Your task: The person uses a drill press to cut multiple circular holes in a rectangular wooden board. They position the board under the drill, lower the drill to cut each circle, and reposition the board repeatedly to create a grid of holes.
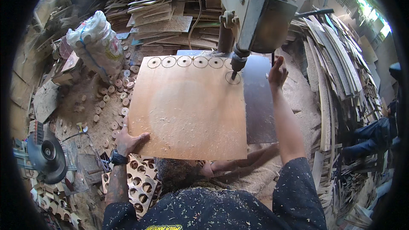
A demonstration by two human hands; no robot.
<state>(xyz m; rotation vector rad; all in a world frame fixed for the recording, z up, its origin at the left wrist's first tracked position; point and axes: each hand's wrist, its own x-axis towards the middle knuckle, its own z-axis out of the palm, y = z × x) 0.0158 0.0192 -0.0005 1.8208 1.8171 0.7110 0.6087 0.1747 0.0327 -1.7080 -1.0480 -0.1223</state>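
A square sheet of plywood [187, 110] lies on a dark flat table [260, 106] under a drill press [266, 23]. Several ring-shaped cuts with dark centre holes run along its far edge. The press's cutting bit [237, 66] points down over another ring near the far right corner; whether it touches the wood I cannot tell. My left hand [129, 139] grips the sheet's near left edge, thumb on top and the other fingers partly hidden. At the right, my right hand [277, 75] is closed around a thin dark lever [273, 58] beside the press. Wood chips are scattered over the sheet.
Small wooden discs [123, 96] litter the dusty floor at the left, near a stuffed white sack [96, 44]. A fan-like machine [47, 153] stands at the far left. Perforated offcuts [138, 183] lie below my left arm. Boards [336, 68] lean at the right; sheets [159, 8] are stacked behind.
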